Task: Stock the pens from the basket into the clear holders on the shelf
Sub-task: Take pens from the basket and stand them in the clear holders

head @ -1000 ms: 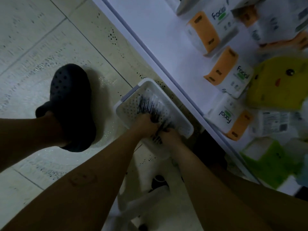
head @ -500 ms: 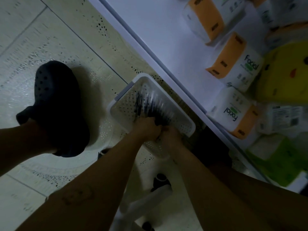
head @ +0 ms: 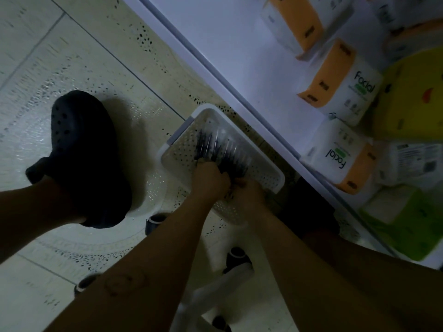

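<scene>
A white perforated basket [head: 271, 185] sits on the tiled floor beside the shelf base. Several dark pens [head: 223, 149] lie side by side in it. Both hands are down in the basket, close together at the near ends of the pens. My left hand [head: 208, 180] has its fingers curled round a bunch of pens. My right hand [head: 247, 192] also grips pens next to it. The light is dim, so the fingertips are hard to make out. No clear holders are in view.
A white shelf [head: 230, 49] runs along the right with orange-and-white facial tissue packs [head: 335, 77], a yellow item [head: 412, 99] and green packs [head: 407, 224]. My foot in a dark clog [head: 84, 159] stands left. A white stool leg [head: 215, 293] is below.
The two hands have drawn closer together over the pens in the basket. The view has shifted slightly, bringing the basket and the shelf nearer.
</scene>
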Tool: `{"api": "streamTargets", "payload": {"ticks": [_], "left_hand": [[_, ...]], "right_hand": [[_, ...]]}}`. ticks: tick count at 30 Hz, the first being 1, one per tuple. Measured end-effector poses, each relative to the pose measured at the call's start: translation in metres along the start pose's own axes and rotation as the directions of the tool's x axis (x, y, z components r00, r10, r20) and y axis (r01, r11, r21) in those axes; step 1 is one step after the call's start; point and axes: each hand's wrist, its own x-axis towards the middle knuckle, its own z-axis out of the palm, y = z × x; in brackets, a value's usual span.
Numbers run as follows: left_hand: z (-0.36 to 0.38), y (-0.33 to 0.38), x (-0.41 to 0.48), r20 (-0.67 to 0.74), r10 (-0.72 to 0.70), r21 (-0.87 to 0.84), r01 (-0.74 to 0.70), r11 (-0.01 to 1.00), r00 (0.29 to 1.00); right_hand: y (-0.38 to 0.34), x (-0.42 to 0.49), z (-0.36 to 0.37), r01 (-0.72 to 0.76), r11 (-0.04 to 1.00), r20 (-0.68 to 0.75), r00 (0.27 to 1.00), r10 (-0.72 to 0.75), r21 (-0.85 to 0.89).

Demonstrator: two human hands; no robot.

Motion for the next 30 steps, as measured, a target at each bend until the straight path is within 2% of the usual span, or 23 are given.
{"api": "streamTargets", "payload": {"ticks": [4, 6, 9, 11, 13, 15, 20, 25, 30], "left_hand": [[-0.003, 0.0, -0.009, -0.028, 0.09, -0.054, -0.092, 0.994, 0.996], [-0.004, 0.001, -0.015, -0.011, 0.095, -0.099, -0.096, 0.99, 0.995], [-0.008, -0.001, -0.019, 0.001, 0.097, -0.125, -0.096, 0.988, 0.995], [-0.016, 0.002, -0.024, 0.027, 0.096, -0.16, -0.09, 0.983, 0.995], [-0.025, 0.002, -0.028, 0.079, 0.126, -0.213, -0.107, 0.971, 0.989], [-0.034, 0.002, -0.032, 0.145, 0.171, -0.224, -0.136, 0.965, 0.975], [-0.056, 0.012, -0.053, 0.262, 0.21, -0.23, -0.15, 0.961, 0.942], [-0.065, 0.024, -0.081, 0.199, 0.279, -0.163, -0.249, 0.955, 0.94], [-0.073, 0.036, -0.114, 0.021, 0.416, -0.117, -0.411, 0.904, 0.909]], "right_hand": [[-0.002, -0.003, -0.003, -0.024, 0.999, 0.014, 1.0, 0.024, 0.024], [-0.005, -0.01, -0.008, -0.019, 0.995, 0.002, 1.0, 0.019, 0.095], [-0.013, -0.022, -0.017, 0.045, 0.998, -0.027, 0.999, -0.044, 0.052], [-0.017, -0.027, -0.022, 0.036, 0.996, -0.075, 0.997, -0.03, 0.082], [-0.019, -0.033, -0.025, 0.009, 0.99, -0.1, 0.995, 0.005, 0.139], [-0.018, -0.039, -0.028, 0.024, 0.997, -0.115, 0.993, -0.016, 0.073], [-0.023, -0.067, -0.033, 0.102, 0.994, -0.048, 0.994, -0.1, 0.043], [-0.029, -0.102, -0.031, 0.186, 0.977, -0.119, 0.978, -0.174, 0.103], [-0.041, -0.139, -0.045, 0.318, 0.948, -0.198, 0.928, -0.316, -0.02]]}}
